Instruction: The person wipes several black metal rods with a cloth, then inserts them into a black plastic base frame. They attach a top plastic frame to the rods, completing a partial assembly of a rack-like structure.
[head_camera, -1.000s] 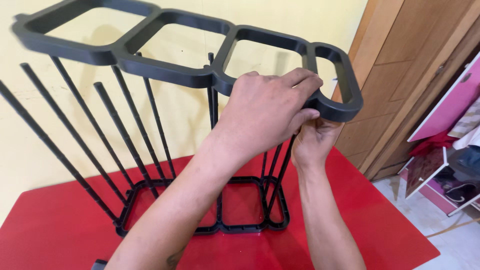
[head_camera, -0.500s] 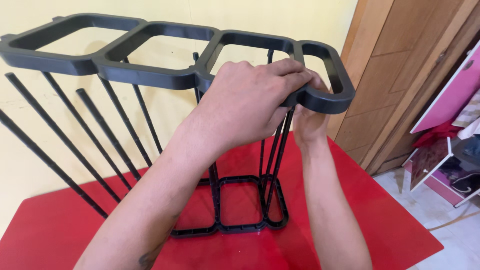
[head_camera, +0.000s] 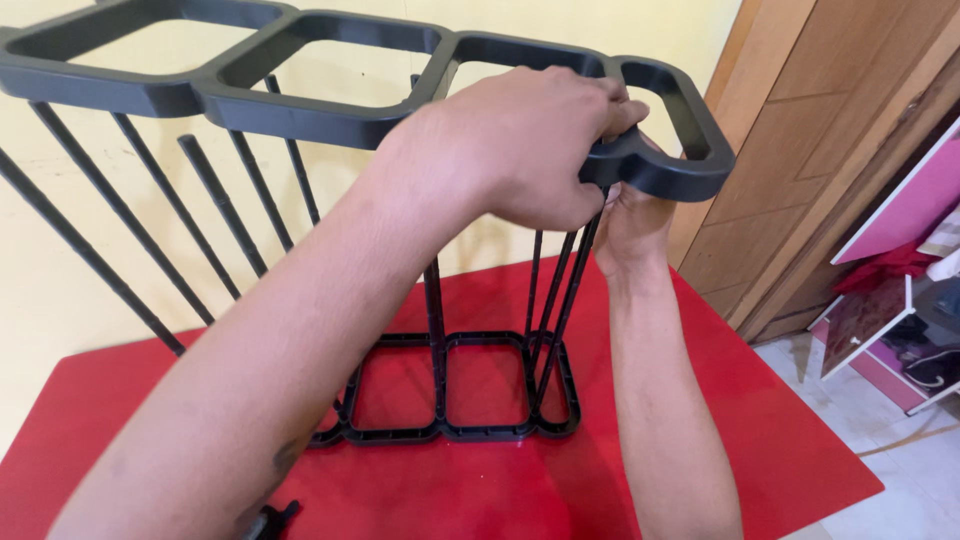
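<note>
Item: black plastic rack, part-assembled, on a red table.

Packages, labels, signs: none legible. At 3 o'clock, a white-framed pink shelf unit holds dark, indistinct items; a red cloth lies on its upper level.

Top frame: matte black moulded plastic, four rounded-rectangle openings in a row, thick rounded rims. It spans 9 to 2 o'clock across the upper view, raised well above the table.

Base frame: same outline, flat on the table at 6 o'clock, thinner ribbed rim.

Rods: slim, round, black, smooth. Several lean outward at 9 to 10 o'clock, their upper ends near the top frame's underside; others rise from the base at centre toward the frame's right end. Whether the ends are seated cannot be told.

Left hand: fingers curled over the top frame's rim near its rightmost opening, at 1 o'clock, clasping it from above.

Right hand: under that same end, mostly hidden by the left hand; it touches the frame's underside and the rod tops there, grip not discernible.

Surroundings: pale yellow wall behind; brown wooden door at 2 o'clock; a small black part at the table's near edge, 7 o'clock.

Change from half a second ago: the top frame sits slightly more level and a little lower at its right end; hands unchanged in placement.
</note>
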